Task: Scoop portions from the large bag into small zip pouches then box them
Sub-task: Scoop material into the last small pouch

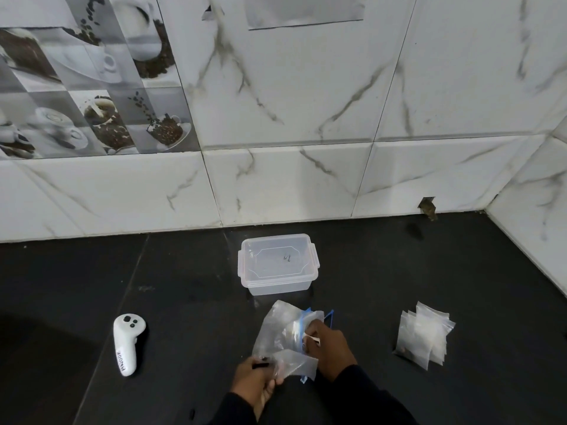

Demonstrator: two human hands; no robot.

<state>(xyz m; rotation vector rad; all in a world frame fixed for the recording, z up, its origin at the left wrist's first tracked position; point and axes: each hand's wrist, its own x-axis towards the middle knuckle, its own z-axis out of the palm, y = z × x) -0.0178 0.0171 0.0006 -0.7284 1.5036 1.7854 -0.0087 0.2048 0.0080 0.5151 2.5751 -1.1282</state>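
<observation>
Back wall is all glossy white marble-look tiles (291, 102) with grey veins, and around 10 o'clock there's a patch of coffee-cup picture tiles (92, 87). Sheet of paper (306, 10) stuck up at 12. Worktop (184, 286) is flat black. Side wall (537, 210) comes in at 3, with a chipped hole (428, 207) near that corner.

clear blue-zip large bag (276, 328), crumpled open | white scoop (313, 338) in its mouth | small clear zip pouch (296, 363) in front | clear pouch pile (423, 338) off right | lidded clear box (277, 266) behind
</observation>
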